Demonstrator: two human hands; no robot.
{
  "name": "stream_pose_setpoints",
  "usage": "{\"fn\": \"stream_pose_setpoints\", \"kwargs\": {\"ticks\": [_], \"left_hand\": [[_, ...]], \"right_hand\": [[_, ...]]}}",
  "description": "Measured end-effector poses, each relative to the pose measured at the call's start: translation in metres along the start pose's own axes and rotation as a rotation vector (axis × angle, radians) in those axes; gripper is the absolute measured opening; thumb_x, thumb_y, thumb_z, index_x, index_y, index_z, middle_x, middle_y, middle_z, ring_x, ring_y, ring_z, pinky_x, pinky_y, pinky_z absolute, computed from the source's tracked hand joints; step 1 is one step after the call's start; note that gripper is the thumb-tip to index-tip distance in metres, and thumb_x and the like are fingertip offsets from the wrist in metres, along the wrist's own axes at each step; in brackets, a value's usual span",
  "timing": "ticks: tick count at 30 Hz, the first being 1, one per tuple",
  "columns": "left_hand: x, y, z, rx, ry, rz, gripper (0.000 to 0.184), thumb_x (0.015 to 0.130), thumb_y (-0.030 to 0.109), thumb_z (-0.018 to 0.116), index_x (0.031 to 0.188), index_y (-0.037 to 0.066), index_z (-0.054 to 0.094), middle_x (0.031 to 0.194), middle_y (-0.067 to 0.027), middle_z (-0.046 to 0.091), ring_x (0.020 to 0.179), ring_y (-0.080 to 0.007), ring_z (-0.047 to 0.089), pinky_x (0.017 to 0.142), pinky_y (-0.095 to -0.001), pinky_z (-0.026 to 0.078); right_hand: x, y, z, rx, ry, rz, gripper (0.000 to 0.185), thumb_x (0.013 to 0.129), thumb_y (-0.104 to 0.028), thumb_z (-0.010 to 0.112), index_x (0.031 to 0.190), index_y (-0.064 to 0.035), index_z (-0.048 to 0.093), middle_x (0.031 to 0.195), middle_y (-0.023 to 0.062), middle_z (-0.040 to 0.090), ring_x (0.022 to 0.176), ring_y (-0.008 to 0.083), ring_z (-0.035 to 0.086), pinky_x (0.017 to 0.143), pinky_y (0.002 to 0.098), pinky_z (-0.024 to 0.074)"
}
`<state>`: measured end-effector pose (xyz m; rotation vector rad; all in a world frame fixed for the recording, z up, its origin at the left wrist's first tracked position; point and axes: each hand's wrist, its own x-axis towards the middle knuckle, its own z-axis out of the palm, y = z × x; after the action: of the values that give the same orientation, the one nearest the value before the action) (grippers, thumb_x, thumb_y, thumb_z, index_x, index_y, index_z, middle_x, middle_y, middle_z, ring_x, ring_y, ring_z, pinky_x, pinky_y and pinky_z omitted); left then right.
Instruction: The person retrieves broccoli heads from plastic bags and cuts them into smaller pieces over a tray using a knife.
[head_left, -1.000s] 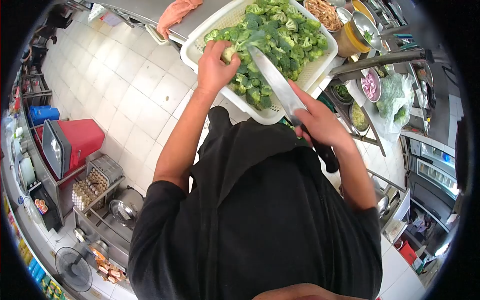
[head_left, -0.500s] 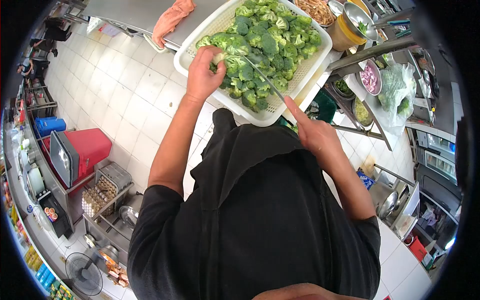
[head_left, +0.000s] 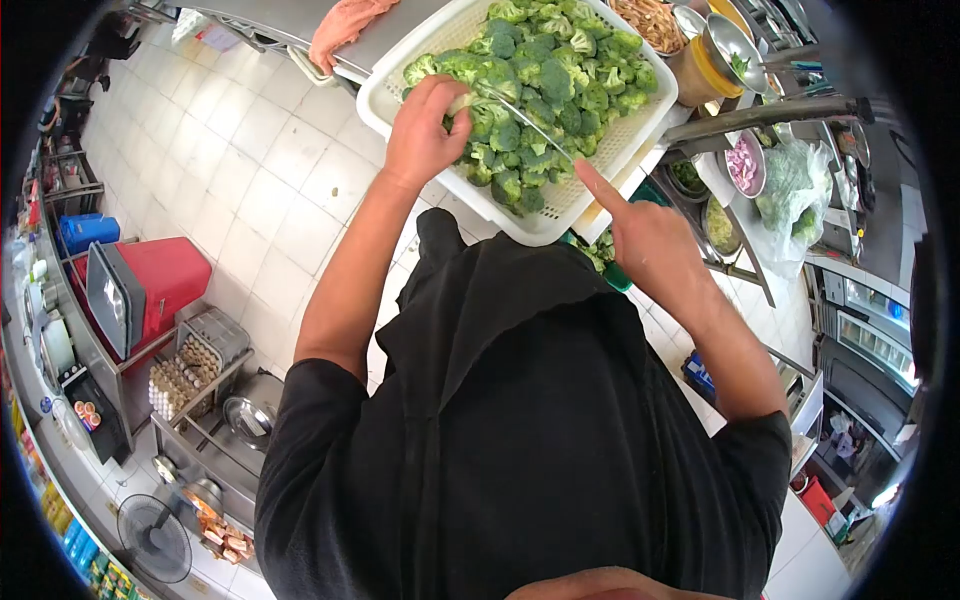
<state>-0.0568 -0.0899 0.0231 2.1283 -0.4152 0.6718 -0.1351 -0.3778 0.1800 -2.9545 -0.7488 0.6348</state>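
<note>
My left hand [head_left: 430, 130] is closed around a piece of broccoli [head_left: 484, 72] over the near left side of a white plastic basket [head_left: 545, 232]. Cut broccoli florets [head_left: 556, 80] are heaped in that basket. In my right hand [head_left: 650, 235] is a knife [head_left: 535, 128], its index finger stretched along the back of the blade. The blade slants up and left over the florets, its tip close to the held broccoli. The knife's handle is hidden inside my right fist.
An orange cloth [head_left: 343, 35] lies on the metal table left of the basket. To the right are a metal bowl [head_left: 735, 52], a bowl of chopped pink-purple pieces [head_left: 745, 163] and a plastic bag of greens [head_left: 795, 195]. A green crate [head_left: 618, 277] stands below the basket.
The view has shifted slightly, so the basket sits a little further right. My right hand and the knife have moved a little; both hands keep their grip.
</note>
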Motion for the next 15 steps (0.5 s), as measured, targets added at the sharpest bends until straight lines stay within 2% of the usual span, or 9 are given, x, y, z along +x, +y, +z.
{"fn": "stream_pose_setpoints", "kwargs": {"ticks": [5, 8, 11, 14, 15], "left_hand": [[-0.001, -0.005, 0.001, 0.004, -0.018, -0.025, 0.028, 0.082, 0.004, 0.071, 0.109, 0.007, 0.066, 0.113, -0.0155, 0.067, 0.102, -0.0387, 0.066, 0.087, -0.0445, 0.056], [-0.001, -0.007, 0.001, -0.006, -0.013, -0.069, 0.028, 0.082, 0.003, 0.070, 0.110, 0.006, 0.066, 0.114, -0.0160, 0.067, 0.103, -0.0394, 0.066, 0.088, -0.0450, 0.055], [0.001, -0.006, 0.000, -0.052, -0.001, -0.080, 0.028, 0.082, 0.002, 0.069, 0.110, 0.006, 0.065, 0.115, -0.0164, 0.066, 0.104, -0.0396, 0.066, 0.088, -0.0448, 0.055], [-0.002, -0.008, 0.001, -0.045, 0.012, -0.082, 0.029, 0.082, 0.001, 0.069, 0.110, 0.006, 0.065, 0.116, -0.0161, 0.066, 0.106, -0.0392, 0.065, 0.089, -0.0445, 0.055], [-0.002, -0.007, 0.000, -0.036, 0.010, -0.070, 0.029, 0.083, 0.001, 0.070, 0.111, 0.006, 0.065, 0.117, -0.0158, 0.066, 0.106, -0.0382, 0.066, 0.090, -0.0428, 0.055]], "right_hand": [[0.019, -0.001, 0.002, -0.008, 0.015, -0.030, 0.093, 0.083, 0.000, 0.061, 0.165, -0.0259, 0.026, 0.076, 0.0199, 0.068, 0.075, 0.0395, 0.069, 0.070, 0.0509, 0.0551], [0.026, -0.007, -0.002, -0.022, -0.050, 0.037, 0.086, 0.088, -0.002, 0.059, 0.165, -0.0271, 0.029, 0.077, 0.0206, 0.068, 0.077, 0.0392, 0.070, 0.070, 0.0498, 0.0557], [0.022, 0.010, 0.006, 0.457, 0.031, 0.020, 0.074, 0.096, -0.006, 0.055, 0.163, -0.0281, 0.034, 0.077, 0.0223, 0.068, 0.071, 0.0381, 0.069, 0.070, 0.0460, 0.0565], [0.003, -0.013, -0.020, 0.812, -0.232, 0.367, 0.066, 0.100, -0.009, 0.051, 0.161, -0.0287, 0.038, 0.076, 0.0243, 0.068, 0.066, 0.0404, 0.065, 0.070, 0.0442, 0.0566], [-0.004, -0.014, -0.016, 0.841, -0.211, 0.403, 0.066, 0.099, -0.008, 0.052, 0.161, -0.0276, 0.038, 0.073, 0.0253, 0.066, 0.062, 0.0429, 0.062, 0.068, 0.0459, 0.0547]]}}
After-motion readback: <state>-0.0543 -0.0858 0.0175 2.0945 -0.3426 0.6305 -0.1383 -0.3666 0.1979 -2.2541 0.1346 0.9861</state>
